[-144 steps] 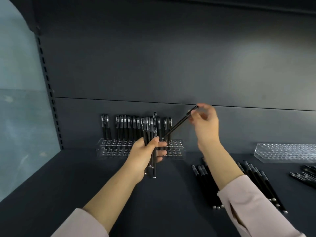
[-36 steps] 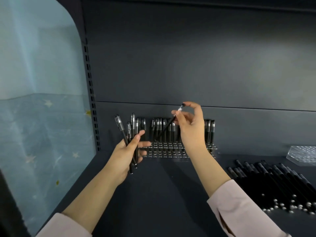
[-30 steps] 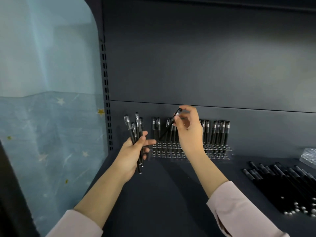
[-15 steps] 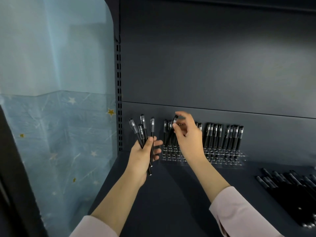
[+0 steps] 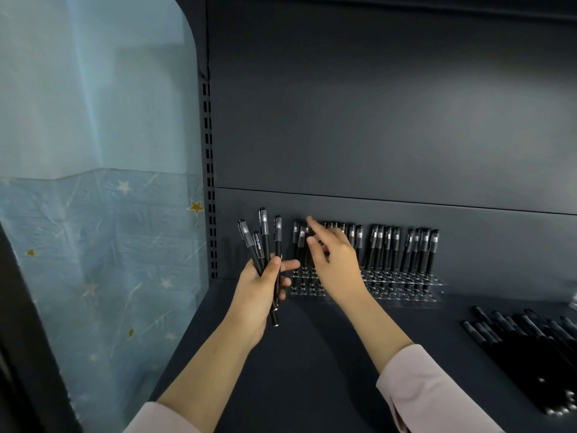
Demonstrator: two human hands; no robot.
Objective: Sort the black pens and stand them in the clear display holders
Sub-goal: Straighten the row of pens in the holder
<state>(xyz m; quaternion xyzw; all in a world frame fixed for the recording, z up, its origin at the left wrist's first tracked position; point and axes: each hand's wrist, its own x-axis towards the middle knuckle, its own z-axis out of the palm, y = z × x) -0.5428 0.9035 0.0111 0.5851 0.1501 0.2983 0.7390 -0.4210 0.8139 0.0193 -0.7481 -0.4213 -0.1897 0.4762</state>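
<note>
A single head-worn, wide-angle camera looks forward and slightly down into a dark shelf bay, close enough that both forearms reach in from the bottom edge. The left hand [image 5: 260,287] and right hand [image 5: 335,264] sit near the frame's centre. The shelf [image 5: 327,354] fills the lower half, its back panel [image 5: 374,104] the upper. A blue starred sheet [image 5: 93,214] bounds the left side. No second view exists.

L hand [image 5: 260,287] w/ pens [image 5: 263,242], holder [image 5: 390,284] behind
</note>
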